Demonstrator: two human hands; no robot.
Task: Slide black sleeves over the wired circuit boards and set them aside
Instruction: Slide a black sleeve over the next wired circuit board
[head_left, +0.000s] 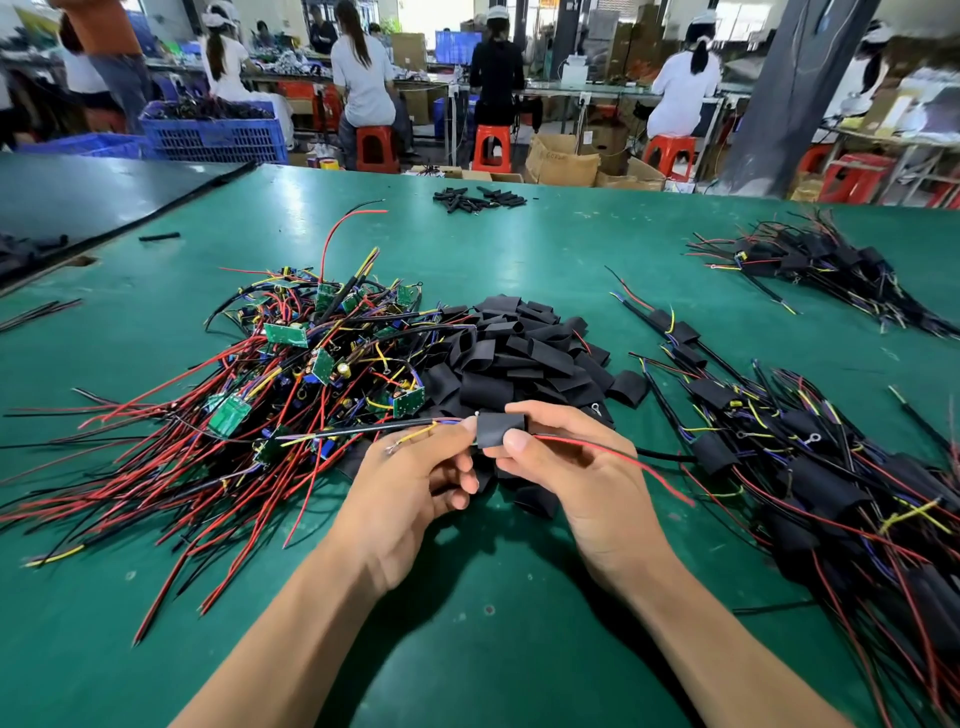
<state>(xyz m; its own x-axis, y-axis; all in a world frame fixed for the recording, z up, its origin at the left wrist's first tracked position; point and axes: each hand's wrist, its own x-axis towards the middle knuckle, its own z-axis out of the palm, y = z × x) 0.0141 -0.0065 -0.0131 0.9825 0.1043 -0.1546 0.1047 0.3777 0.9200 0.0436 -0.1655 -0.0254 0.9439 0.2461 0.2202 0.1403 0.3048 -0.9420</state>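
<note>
Pinched at lower centre: left hand (415, 467) clamped on thin coloured wires (363, 429), right hand (576, 467) clamped on flat black sleeve (498, 428), likely seating the hidden board. Set within reach at right: heap of sleeved boards (805, 467).

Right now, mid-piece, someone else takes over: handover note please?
Left hand pinches the wire leads left of the black sleeve; right hand pinches that sleeve, red wire trailing out its right side.
Bare wired boards: pile left of centre. Loose sleeves: centre pile. Sleeved units: pile at right; second pile far right.
Done: sleeve seems on; board hidden. Left: set it on the sleeved pile, continue with the bare pile.
</note>
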